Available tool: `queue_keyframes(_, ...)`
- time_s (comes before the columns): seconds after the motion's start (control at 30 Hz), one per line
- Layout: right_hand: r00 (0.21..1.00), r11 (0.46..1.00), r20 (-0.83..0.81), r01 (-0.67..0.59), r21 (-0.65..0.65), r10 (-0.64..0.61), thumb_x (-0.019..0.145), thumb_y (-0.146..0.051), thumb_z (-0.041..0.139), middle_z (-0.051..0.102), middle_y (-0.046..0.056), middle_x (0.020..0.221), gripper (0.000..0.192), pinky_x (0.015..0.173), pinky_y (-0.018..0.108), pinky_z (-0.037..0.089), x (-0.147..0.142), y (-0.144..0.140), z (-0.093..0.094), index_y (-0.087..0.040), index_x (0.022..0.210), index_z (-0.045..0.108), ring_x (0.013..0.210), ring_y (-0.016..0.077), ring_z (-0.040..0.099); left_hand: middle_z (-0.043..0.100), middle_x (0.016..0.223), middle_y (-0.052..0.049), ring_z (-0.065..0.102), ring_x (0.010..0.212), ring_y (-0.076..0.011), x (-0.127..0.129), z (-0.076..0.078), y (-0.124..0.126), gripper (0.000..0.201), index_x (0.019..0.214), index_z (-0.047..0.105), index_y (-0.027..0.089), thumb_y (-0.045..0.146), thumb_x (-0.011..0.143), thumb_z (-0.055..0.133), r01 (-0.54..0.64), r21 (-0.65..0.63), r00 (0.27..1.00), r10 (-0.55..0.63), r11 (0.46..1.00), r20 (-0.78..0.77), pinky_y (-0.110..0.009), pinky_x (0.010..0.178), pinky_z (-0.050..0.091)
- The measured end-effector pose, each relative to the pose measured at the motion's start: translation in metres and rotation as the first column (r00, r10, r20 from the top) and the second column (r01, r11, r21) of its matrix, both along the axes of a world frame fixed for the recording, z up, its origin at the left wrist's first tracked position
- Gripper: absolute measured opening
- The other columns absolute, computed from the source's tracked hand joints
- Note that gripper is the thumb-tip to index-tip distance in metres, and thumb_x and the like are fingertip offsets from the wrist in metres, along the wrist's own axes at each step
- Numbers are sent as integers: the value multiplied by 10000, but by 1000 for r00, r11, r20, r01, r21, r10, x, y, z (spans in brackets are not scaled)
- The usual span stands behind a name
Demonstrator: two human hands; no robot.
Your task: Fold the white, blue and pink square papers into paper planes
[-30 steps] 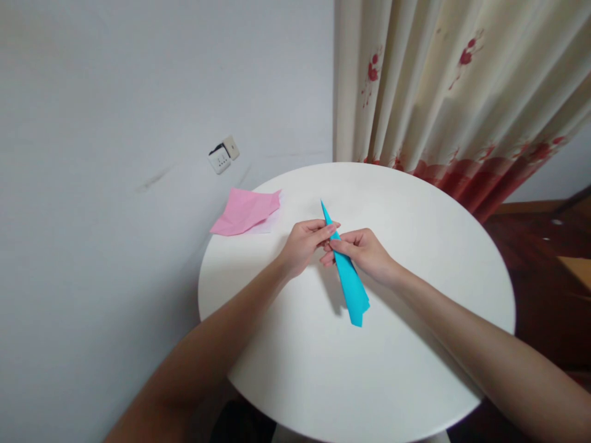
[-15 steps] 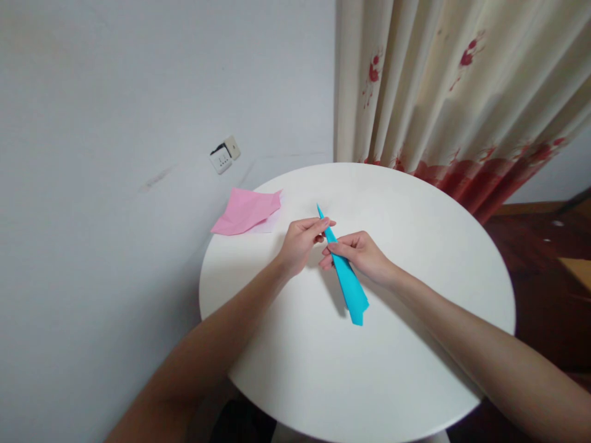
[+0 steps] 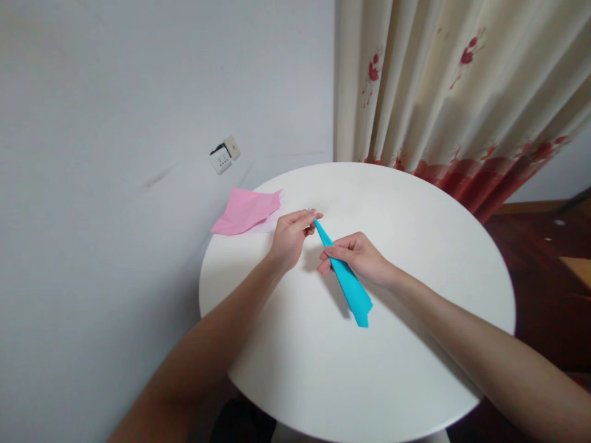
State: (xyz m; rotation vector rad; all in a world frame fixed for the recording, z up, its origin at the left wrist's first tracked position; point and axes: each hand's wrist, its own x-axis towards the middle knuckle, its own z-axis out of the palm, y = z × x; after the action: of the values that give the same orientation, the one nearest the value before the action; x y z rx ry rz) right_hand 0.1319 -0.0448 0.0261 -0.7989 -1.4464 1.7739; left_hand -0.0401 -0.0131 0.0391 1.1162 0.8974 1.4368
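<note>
Between my hands is a blue folded paper (image 3: 348, 280), long and narrow, pointed at its far end and wider, with a stepped edge, at the near end. My left hand (image 3: 292, 232) pinches it close to the pointed tip, thumb on top. Farther down its length, my right hand (image 3: 353, 255) grips it with the thumb above and the fingers curled underneath. The paper is held over the white round table (image 3: 397, 369), casting a shadow there. Parts of the right fingers are hidden behind the paper.
Pink paper (image 3: 247, 211) lies at the table's far left edge, over a white sheet (image 3: 270, 223). A wall with a socket (image 3: 221, 160) rises on the left. A cream and red curtain (image 3: 443, 92) hangs behind the table.
My left hand has slid up and left toward the paper's tip. The tip has swung left and the wide end slightly right. My right hand has barely moved.
</note>
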Motion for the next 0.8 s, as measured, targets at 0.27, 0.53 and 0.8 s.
queue_keyframes(0.27,999,998,9,40,-39,-40,710,-503,760,756,91,713,363,658,327,542,-3,-2,1,-144,762,752,654,208,706,567,733,-13,513,653,-89,-18,4,17,338,838,718,162,487,755,752,-79,-64,990,86,995,114,-205,535,354)
queue_keyframes(0.53,995,995,0,101,5,-101,717,-535,758,751,88,697,392,691,339,542,0,0,6,-144,742,745,678,217,703,655,738,-66,538,612,-119,3,-5,-6,409,878,759,103,492,753,760,377,-180,905,-402,909,-138,-277,624,434)
queue_keyframes(0.8,995,995,-18,99,2,-99,719,-580,745,761,100,738,441,735,360,546,0,2,0,-144,783,755,721,230,709,642,657,-55,528,562,-111,8,-9,-9,373,825,769,102,468,756,759,348,-160,911,-374,924,-175,-265,574,423)
